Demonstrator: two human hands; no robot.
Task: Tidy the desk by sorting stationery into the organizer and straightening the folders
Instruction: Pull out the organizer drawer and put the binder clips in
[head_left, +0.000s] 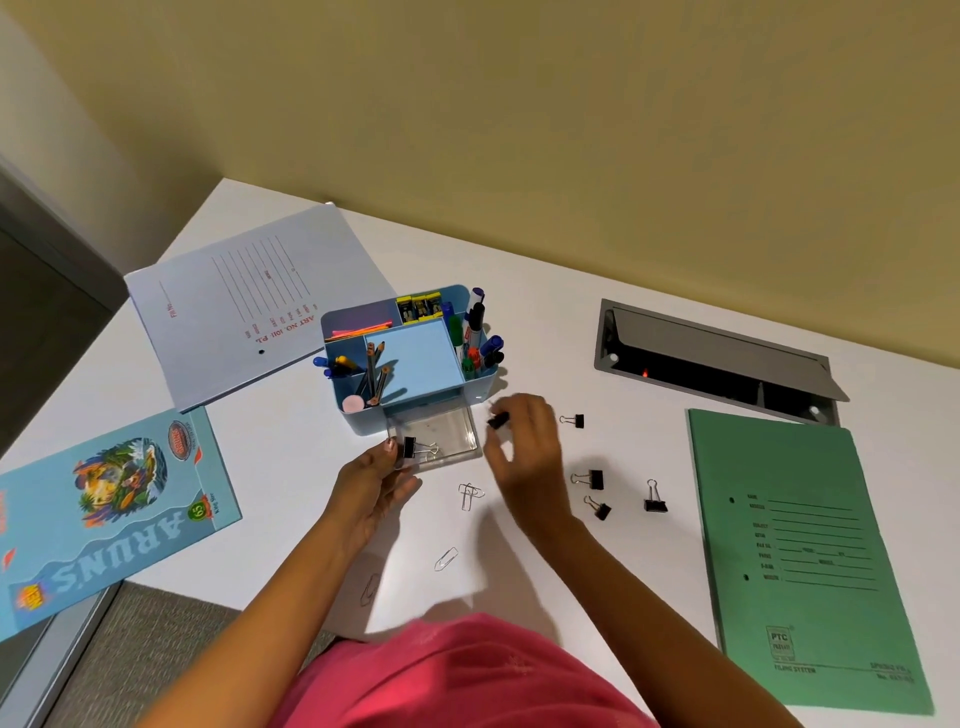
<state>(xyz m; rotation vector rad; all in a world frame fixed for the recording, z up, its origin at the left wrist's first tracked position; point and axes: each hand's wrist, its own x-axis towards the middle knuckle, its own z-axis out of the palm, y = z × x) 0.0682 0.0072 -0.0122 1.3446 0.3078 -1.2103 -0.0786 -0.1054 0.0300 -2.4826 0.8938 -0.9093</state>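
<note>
Though pinched — binder clip (410, 447), black, silver-handled.

Pink top (467, 675); both forearms bare, no sleeves.

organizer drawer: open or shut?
Open. The clear drawer is pulled out from the blue organizer's base, one binder clip at its front edge by the left hand.
</note>
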